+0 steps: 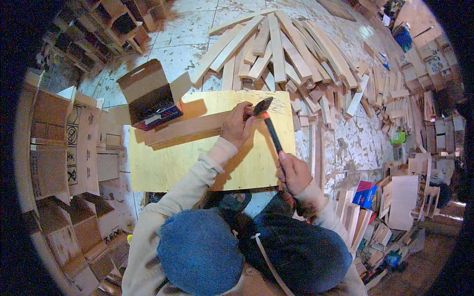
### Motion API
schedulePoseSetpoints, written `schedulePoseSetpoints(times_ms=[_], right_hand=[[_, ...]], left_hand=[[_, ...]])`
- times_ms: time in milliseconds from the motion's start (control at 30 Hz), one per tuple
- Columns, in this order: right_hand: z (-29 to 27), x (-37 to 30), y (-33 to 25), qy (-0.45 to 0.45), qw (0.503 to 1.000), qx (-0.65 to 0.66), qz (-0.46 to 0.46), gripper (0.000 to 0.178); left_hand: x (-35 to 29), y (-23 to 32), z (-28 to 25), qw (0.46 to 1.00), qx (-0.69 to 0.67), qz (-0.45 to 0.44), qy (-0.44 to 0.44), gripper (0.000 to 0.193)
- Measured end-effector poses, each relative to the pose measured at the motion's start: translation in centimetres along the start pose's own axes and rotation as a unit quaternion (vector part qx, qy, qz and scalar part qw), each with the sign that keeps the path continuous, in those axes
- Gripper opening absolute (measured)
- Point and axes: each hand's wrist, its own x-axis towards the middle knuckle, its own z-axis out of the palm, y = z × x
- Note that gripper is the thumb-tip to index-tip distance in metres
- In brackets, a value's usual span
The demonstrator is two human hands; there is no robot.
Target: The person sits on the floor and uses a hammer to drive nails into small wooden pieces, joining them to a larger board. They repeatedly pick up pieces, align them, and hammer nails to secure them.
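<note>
On a pale yellow wooden work board (182, 170) lies a long strip of wood (190, 129) that looks like stacked slats. My left hand (236, 127) is closed around its right end, thumb and fingers gripping it close to the hammer's head. Whether a nail is between these fingers is hidden. My right hand (295, 171) is wrapped round the lower handle of a hammer (272, 132) with a black and orange handle. Its dark metal head is beside my left fingertips, over the board. An opened cardboard box (148, 93) with dark contents stands at the board's far left corner.
Fanned wooden slats (278, 54) are piled on the worn tiled floor beyond the board. Cardboard boxes (52, 133) line the left side. At right lie more wood pieces and a blue and red box (364, 194). My knees (200, 251) are below the board's near edge.
</note>
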Motion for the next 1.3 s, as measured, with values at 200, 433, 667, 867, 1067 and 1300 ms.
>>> schedulePoseSetpoints(times_ms=[200,433,667,867,1067,1300], right_hand=[[-3.5,-3.7,-4.5,0.079,0.918,0.362,-0.143,0.039],[1.7,0.1,-2.0,0.000,0.997,-0.039,0.060,0.044],[-4.2,-3.4,-3.1,0.011,0.914,0.335,-0.229,0.034],[4.8,2.5,4.7,0.074,0.977,-0.179,-0.094,0.040],[5.5,3.3,8.5,0.089,0.981,-0.126,-0.121,0.058],[0.5,-1.4,-1.5,0.089,0.988,0.107,-0.063,0.049]], left_hand=[[0.3,-1.3,0.3,0.996,-0.077,0.029,0.025,0.041],[0.9,-3.3,1.5,0.974,-0.219,0.022,0.059,0.036],[0.5,-2.7,0.9,0.982,-0.178,0.043,0.044,0.044],[0.5,-4.7,1.7,0.984,-0.166,0.061,0.027,0.048],[-0.3,-3.1,-6.2,0.946,0.275,0.173,0.027,0.046],[-3.4,-2.7,-12.9,0.887,0.424,0.136,-0.121,0.060]])
